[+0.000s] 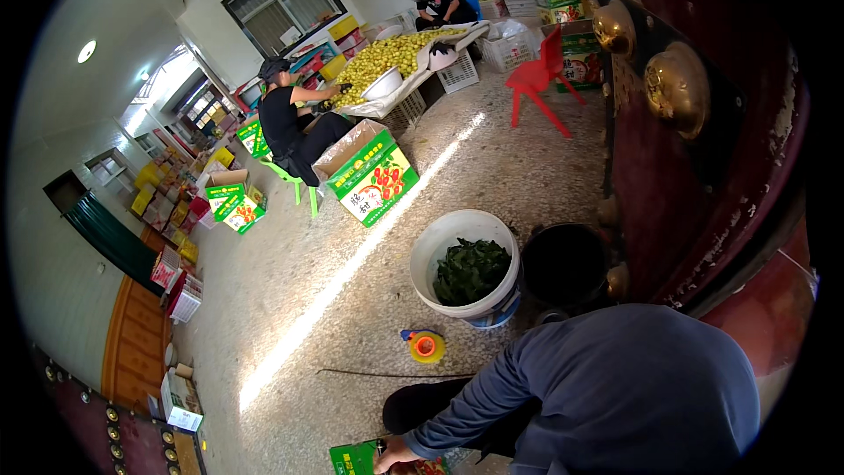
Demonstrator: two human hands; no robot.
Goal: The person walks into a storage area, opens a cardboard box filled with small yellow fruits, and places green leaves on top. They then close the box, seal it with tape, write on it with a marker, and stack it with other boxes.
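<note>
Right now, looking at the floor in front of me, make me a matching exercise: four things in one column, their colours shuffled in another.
Things:
1. bucket of leaves
2. empty bucket
3. plastic chair
4. tape roll

Colours:
A. red
B. orange and yellow
C. white
D. black

Pairs: 1-C, 2-D, 3-A, 4-B

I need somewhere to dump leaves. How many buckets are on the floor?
2. A white bucket holding green leaves stands mid-floor; a black bucket stands touching its right side, by the dark red door. Others may be hidden.
</note>
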